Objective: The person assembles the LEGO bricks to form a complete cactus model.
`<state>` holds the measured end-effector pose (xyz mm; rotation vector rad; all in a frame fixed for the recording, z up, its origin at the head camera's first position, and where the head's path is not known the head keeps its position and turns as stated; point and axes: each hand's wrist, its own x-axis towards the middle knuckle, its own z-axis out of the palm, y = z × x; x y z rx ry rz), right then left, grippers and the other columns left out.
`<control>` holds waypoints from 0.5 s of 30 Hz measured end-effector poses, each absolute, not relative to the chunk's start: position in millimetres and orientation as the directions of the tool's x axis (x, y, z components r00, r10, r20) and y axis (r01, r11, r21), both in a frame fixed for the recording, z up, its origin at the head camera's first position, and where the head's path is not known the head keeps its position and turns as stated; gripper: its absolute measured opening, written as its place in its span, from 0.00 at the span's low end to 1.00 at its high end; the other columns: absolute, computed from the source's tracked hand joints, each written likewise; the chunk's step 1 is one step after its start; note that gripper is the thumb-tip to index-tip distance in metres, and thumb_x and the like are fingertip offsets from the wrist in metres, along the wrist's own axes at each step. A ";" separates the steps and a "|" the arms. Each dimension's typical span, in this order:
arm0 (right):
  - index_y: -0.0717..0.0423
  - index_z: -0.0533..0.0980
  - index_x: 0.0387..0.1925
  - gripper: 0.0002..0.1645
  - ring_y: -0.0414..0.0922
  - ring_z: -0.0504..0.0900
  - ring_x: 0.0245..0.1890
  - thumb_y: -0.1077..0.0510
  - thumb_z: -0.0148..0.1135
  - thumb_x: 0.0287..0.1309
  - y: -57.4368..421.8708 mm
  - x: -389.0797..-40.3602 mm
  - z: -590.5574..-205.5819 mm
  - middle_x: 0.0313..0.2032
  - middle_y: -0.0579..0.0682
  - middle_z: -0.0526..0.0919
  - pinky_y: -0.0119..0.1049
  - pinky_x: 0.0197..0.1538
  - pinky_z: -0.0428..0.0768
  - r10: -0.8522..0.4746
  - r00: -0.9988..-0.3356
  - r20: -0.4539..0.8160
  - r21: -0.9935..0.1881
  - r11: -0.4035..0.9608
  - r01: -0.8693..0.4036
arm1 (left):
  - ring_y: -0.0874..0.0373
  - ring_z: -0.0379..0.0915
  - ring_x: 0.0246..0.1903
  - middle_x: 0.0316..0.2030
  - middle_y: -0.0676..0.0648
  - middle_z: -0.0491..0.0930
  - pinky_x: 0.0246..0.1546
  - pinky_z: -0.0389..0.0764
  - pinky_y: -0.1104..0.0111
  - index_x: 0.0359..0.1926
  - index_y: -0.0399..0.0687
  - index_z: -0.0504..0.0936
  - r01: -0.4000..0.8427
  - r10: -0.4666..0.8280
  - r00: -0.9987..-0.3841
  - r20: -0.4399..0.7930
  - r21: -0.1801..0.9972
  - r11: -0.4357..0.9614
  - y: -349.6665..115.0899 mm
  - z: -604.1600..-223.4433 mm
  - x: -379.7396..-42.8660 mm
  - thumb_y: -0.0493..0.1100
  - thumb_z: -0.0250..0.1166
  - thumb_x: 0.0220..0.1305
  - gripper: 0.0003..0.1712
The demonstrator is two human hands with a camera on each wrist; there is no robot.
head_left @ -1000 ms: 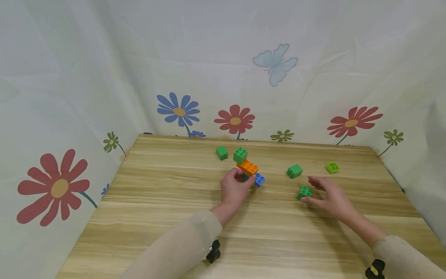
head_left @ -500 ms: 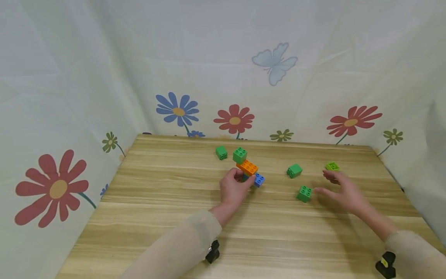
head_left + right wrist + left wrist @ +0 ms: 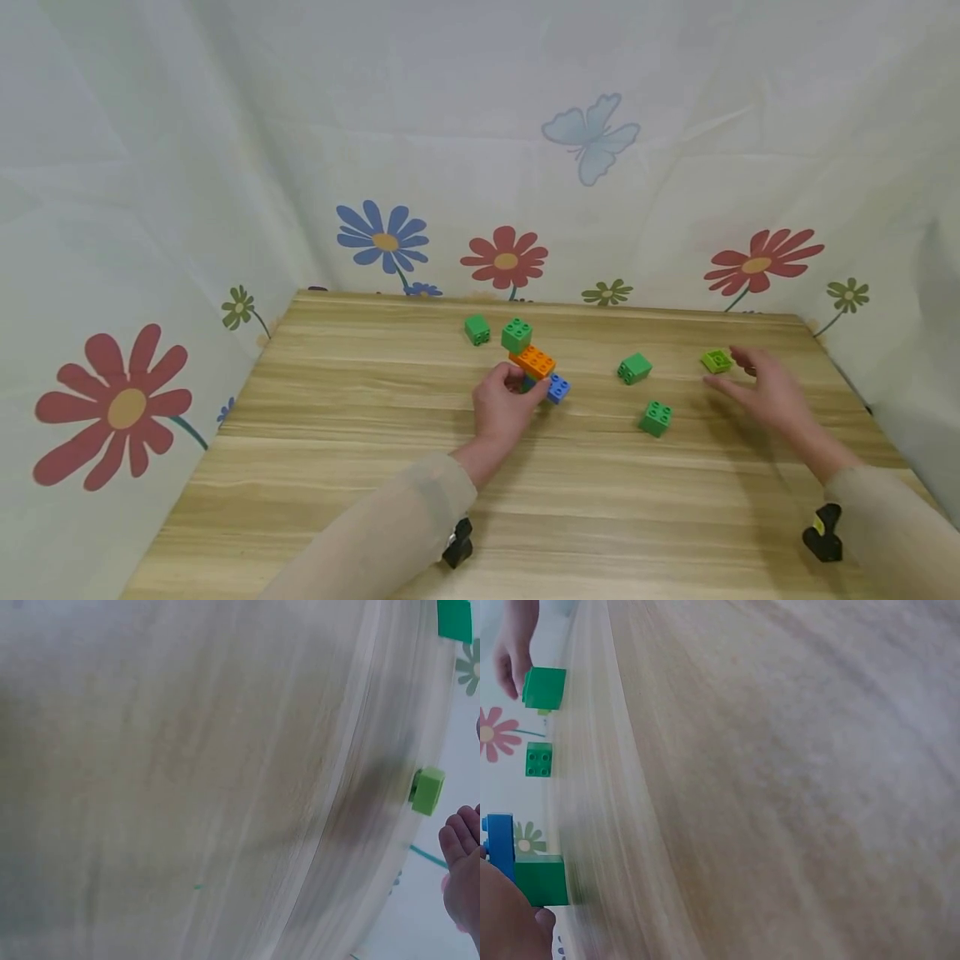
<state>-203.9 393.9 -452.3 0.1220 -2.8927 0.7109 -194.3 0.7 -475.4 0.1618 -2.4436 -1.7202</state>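
Observation:
My left hand [image 3: 506,408] grips a stack of toy building bricks with thumb and fingers. A green brick [image 3: 517,335] tops the stack at its far end, over an orange brick [image 3: 533,361]. Lower down, a blue brick [image 3: 558,387] juts out to the right, and the left wrist view shows a green brick [image 3: 541,880] beneath the blue one. At the right, my right hand [image 3: 772,396] hovers beside a lime-green brick [image 3: 716,361], thumb and fingers spread apart with nothing between them. That lime brick lies with its hollow side up.
Between the hands, a green brick [image 3: 656,419] stands studs up and another green brick [image 3: 634,368] lies on its side. A third green brick [image 3: 477,330] lies behind the stack. The wooden table [image 3: 570,517] ends at a flowered curtain [image 3: 450,125].
My right hand has left the nearer green brick and moved right and away from me to the lime-green brick. The left hand stays on the stack.

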 end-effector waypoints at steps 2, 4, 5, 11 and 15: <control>0.78 0.65 0.70 0.51 0.78 0.73 0.61 0.40 0.71 0.70 396.2 -208.2 -453.7 0.64 0.81 0.71 0.74 0.61 0.73 -0.029 -0.986 0.165 -0.437 0.894 -0.099 | 0.54 0.81 0.42 0.44 0.46 0.88 0.47 0.87 0.64 0.44 0.45 0.85 -0.008 -0.171 -0.984 0.052 0.942 0.336 0.3 -475.1 -194.3 0.50 0.81 0.62 0.19; 0.79 0.64 0.70 0.51 0.77 0.73 0.60 0.40 0.70 0.70 397.1 -211.8 -454.9 0.63 0.81 0.71 0.74 0.61 0.73 -0.020 -0.987 0.160 -0.429 0.899 -0.088 | 0.54 0.81 0.42 0.44 0.46 0.88 0.47 0.87 0.64 0.44 0.45 0.84 -0.011 -0.171 -0.984 0.049 0.943 0.334 0.0 -476.1 -194.8 0.50 0.81 0.62 0.19; 0.79 0.64 0.70 0.51 0.77 0.73 0.60 0.40 0.70 0.71 397.3 -213.4 -455.5 0.63 0.82 0.71 0.74 0.62 0.73 -0.015 -0.988 0.155 -0.426 0.901 -0.081 | 0.54 0.81 0.42 0.44 0.46 0.88 0.47 0.87 0.64 0.44 0.45 0.84 -0.010 -0.171 -0.984 0.050 0.943 0.334 -0.1 -476.4 -194.9 0.50 0.81 0.62 0.19; 0.80 0.63 0.70 0.51 0.76 0.72 0.61 0.39 0.69 0.72 399.5 -224.2 -461.8 0.63 0.82 0.70 0.73 0.63 0.73 0.013 -0.992 0.128 -0.415 0.909 -0.042 | 0.56 0.80 0.40 0.44 0.46 0.88 0.46 0.87 0.64 0.45 0.43 0.85 -0.011 -0.170 -0.984 0.050 0.940 0.340 -0.1 -478.9 -196.0 0.50 0.81 0.62 0.20; 0.81 0.64 0.69 0.49 0.76 0.73 0.59 0.41 0.70 0.71 400.9 -229.0 -465.6 0.61 0.82 0.71 0.73 0.62 0.73 0.028 -0.992 0.126 -0.413 0.911 -0.027 | 0.56 0.79 0.40 0.43 0.47 0.88 0.45 0.87 0.65 0.45 0.44 0.84 -0.009 -0.168 -0.984 0.052 0.940 0.342 0.3 -479.6 -196.5 0.50 0.81 0.62 0.20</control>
